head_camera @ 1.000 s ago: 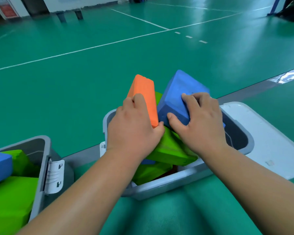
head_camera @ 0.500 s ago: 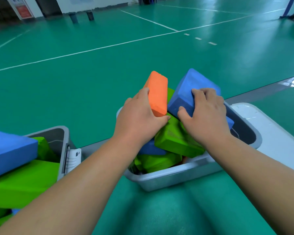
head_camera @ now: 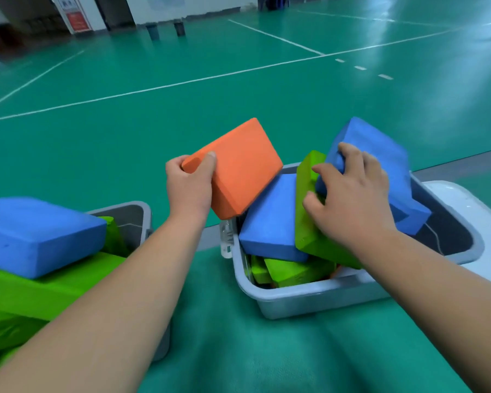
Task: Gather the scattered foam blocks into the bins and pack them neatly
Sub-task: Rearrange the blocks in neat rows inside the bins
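Place: indoor sports hall, as I read it. Evidence: a wide green floor (head_camera: 153,131) with a slight sheen fills most of the frame. Long white court lines (head_camera: 182,83) cross it, with short dashed marks (head_camera: 360,68) at upper right. A pale wall (head_camera: 199,4) runs along the top edge, with a red notice (head_camera: 78,21) at upper left. Foam blocks (head_camera: 244,165) in grey bins (head_camera: 309,304), lower frame, look like exercise gear.

I find nothing here clear enough to read. A red sign (head_camera: 79,20) is fixed to a white panel (head_camera: 67,7) at the far wall, but whatever is printed on it is too small and blurred for me to make out.
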{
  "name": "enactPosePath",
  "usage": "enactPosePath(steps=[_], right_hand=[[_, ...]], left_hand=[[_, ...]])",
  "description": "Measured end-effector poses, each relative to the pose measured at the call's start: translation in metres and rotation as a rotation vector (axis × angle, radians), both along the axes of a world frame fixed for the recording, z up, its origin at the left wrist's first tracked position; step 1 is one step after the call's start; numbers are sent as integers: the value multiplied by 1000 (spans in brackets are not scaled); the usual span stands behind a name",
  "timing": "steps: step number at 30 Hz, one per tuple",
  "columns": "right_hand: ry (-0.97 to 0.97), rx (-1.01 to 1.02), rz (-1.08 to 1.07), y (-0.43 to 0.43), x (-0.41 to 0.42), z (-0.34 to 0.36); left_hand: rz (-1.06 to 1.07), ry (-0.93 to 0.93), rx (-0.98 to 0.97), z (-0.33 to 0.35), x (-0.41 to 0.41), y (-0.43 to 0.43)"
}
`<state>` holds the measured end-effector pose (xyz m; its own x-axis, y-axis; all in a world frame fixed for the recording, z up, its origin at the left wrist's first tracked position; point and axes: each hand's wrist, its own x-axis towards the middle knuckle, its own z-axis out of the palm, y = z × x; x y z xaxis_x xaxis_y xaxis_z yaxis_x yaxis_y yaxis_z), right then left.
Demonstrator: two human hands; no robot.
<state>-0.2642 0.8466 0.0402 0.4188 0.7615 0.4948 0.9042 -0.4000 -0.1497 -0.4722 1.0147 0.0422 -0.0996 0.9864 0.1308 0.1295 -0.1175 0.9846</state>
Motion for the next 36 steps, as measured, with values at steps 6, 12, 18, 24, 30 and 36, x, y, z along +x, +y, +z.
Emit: enactPosePath(steps=[6, 12, 18, 24, 30, 36], right_hand=[[-68, -110, -46, -1, -3, -4], [-83, -111, -43, -4, -1, -5], [-79, -117, -36, -4, -2, -7], [-89, -133, -55, -3, -4, -8], [-38, -104, -48, -3, -5, -2], [97, -21, 36, -12, 3, 7]], left_hand=[[68, -430, -198, -25, -8, 36], [-17, -505, -358, -36, 9, 47], [-69, -257, -525, -63, 10, 57], [-257, -127, -627, -69, 15, 46], [-182, -112, -545, -69, 21, 41], [-18, -134, -489, -80, 20, 51]])
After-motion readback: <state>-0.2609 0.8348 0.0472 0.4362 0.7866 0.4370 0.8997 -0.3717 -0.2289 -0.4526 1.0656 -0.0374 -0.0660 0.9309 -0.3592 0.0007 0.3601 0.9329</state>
